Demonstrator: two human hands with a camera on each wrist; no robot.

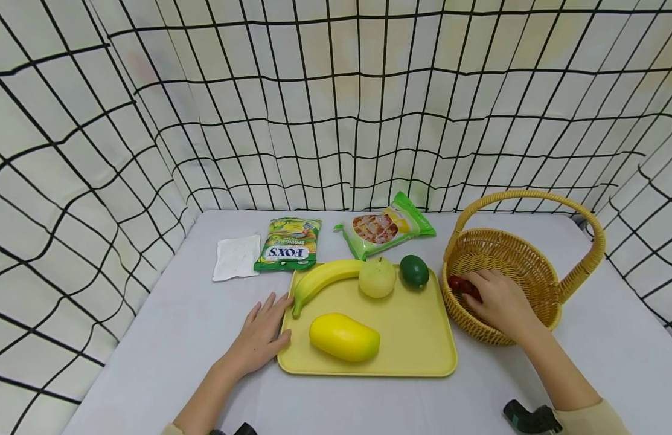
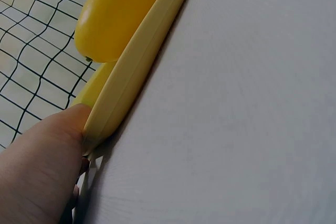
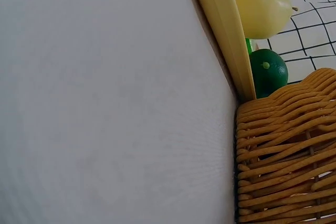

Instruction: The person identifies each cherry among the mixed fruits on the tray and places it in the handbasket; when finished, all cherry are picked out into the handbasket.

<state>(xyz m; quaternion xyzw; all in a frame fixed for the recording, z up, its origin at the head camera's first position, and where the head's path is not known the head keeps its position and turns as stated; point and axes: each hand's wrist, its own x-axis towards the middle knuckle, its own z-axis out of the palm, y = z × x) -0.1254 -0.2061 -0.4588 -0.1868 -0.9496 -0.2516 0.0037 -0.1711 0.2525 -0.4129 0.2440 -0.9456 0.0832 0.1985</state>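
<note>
In the head view my left hand [image 1: 261,332] rests against the left rim of a yellow tray [image 1: 412,344], fingers spread and fairly straight. The left wrist view shows its thumb touching the tray's rim. My right hand [image 1: 501,300] reaches into a wicker basket [image 1: 537,266] at the right and grips a dark red fruit [image 1: 466,288], partly hidden by the fingers. On the tray lie a banana [image 1: 325,278], a pale round pear [image 1: 377,278], a dark green avocado-like fruit [image 1: 414,271] and a yellow mango [image 1: 343,337]. The basket wall hides the right hand in the right wrist view.
Behind the tray lie a green Fox's candy bag [image 1: 290,244], another green snack packet [image 1: 384,228] and a folded white cloth [image 1: 236,258]. The basket's tall handle [image 1: 531,194] arches above it. Black netting over white cloth surrounds the white table [image 1: 167,350].
</note>
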